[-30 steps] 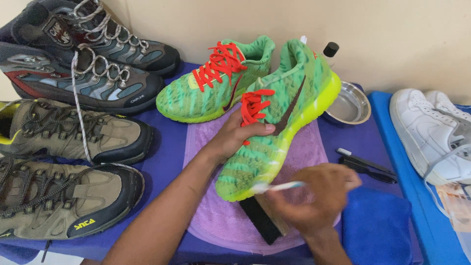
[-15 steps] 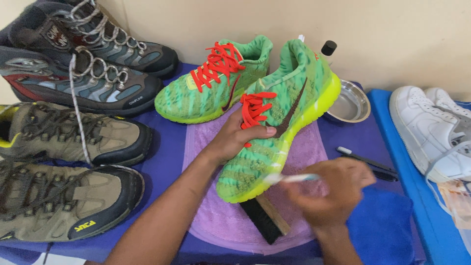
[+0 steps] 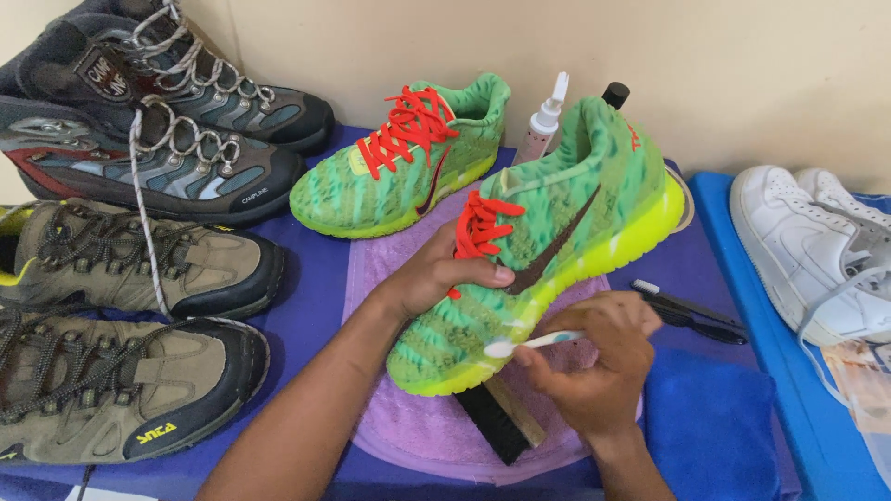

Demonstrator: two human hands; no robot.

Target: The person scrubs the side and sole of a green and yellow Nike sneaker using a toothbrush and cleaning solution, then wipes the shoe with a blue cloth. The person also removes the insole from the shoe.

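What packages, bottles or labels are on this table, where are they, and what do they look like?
Pale pink bottle with white nozzle: upright at the wall, behind the green sneakers.
Black-capped bottle: beside it, mostly hidden.
Yellow logo patch: toe of nearest tan hiking shoe, left.
Printed plastic packet: right edge, pale.

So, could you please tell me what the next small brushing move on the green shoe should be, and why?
Probably a short stroke along the midsole: the toothbrush in the right hand has its head against the green shoe, which the left hand holds tilted above the purple towel.
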